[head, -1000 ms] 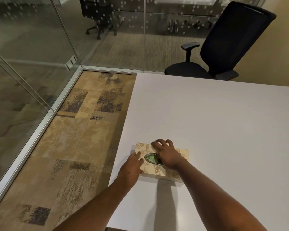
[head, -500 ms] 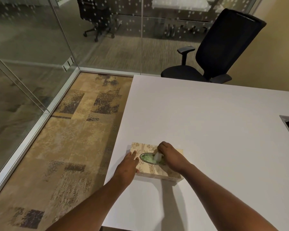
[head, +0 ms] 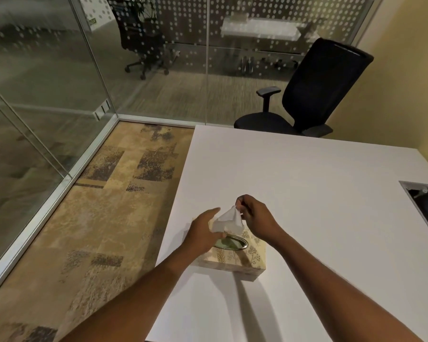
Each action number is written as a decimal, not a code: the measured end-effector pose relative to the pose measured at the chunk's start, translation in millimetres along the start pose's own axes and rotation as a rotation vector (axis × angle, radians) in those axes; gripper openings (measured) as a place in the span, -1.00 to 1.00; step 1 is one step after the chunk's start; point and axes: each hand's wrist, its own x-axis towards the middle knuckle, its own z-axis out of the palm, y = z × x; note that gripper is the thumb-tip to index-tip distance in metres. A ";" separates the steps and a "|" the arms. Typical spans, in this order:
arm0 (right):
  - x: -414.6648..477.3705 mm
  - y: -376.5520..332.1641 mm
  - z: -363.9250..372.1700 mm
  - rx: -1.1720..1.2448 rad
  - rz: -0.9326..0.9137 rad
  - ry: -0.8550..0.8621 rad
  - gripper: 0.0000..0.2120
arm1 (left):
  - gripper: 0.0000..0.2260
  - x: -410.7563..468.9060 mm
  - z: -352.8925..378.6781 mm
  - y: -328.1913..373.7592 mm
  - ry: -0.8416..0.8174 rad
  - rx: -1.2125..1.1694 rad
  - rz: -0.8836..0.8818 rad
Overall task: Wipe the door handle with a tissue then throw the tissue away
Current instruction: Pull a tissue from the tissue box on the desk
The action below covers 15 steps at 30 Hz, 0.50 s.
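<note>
A patterned carpet (head: 114, 193) is covering the floor at the left, bounded by glass walls (head: 42, 70). Beside it, a white table (head: 307, 206) is carrying a floral tissue box (head: 242, 257) close to its left edge, toward the near corner. The left hand (head: 203, 233) is resting on the box's left end with fingers spread and loose, steadying it rather than gripping; its thumb is lying beside the oval opening. Just right of it, a white tissue (head: 229, 220) is rising out of that opening, its lower part still at the slot. The right hand (head: 255, 215) is hovering above the box's far side, pinching the tissue's top corner between thumb and fingertips. Past the table's far edge, a black office chair (head: 311, 95) is standing against the yellow wall. At the table's right edge, a recessed cable hatch (head: 425, 201) is sitting open.
</note>
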 end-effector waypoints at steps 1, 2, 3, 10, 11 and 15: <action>0.3 -2.2 -0.1 0.057 0.031 -0.007 -0.82 | -0.43 2.1 0.0 5.6 -0.003 -0.058 0.003; -3.0 -10.8 -2.1 0.123 0.038 -0.011 -0.82 | -0.53 -0.9 -4.6 14.4 0.000 -0.105 0.022; -5.9 -20.7 -4.5 0.173 0.038 -0.016 -0.83 | -0.65 -4.6 -10.3 22.6 0.003 -0.129 0.049; -4.7 -47.5 -6.5 0.178 -0.010 0.003 -0.84 | -0.84 -8.8 -29.5 29.0 0.087 -0.090 0.030; -3.5 -53.3 -4.9 0.157 -0.033 0.008 -0.84 | -0.83 -10.6 -34.0 29.4 0.111 -0.087 0.021; 2.3 -78.5 8.8 0.041 -0.165 -0.018 -0.83 | -0.82 -23.3 -61.3 33.3 0.208 -0.178 -0.039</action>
